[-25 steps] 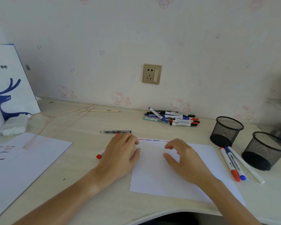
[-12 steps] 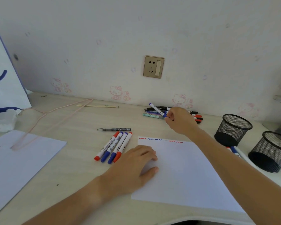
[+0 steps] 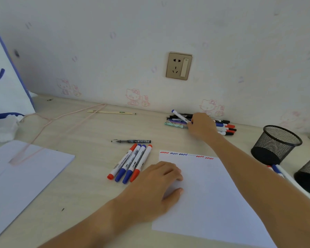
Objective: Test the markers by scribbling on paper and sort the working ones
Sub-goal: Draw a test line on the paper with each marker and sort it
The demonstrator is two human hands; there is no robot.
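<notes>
The right hand [image 3: 201,127] reaches to the pile [image 3: 222,125] of untested markers at the desk's [image 3: 79,185] back edge, below the socket [image 3: 179,66]. Its fingers curl around a blue-capped marker [image 3: 181,116] whose cap end sticks up and left out of the hand; whether the grip has fully closed cannot be told, as the fingertips are hidden. That marker's long axis runs diagonally, cap toward the wall, crossing the others, which lie roughly parallel to the back edge.

The left hand [image 3: 157,185] lies flat and relaxed, holding nothing, its fingers pressing the left edge of the paper [image 3: 213,194]. A row of red and blue scribbles [image 3: 186,155] runs along the paper's far edge. Four markers [image 3: 131,162] lie side by side just left of the paper, likely already tested.

The pile lies beyond the paper's far edge, so the right hand is clearly nearer; the marker probably needs to come back toward the person to reach the sheet. Two mesh cups [image 3: 276,144] stand at the desk's right edge.
</notes>
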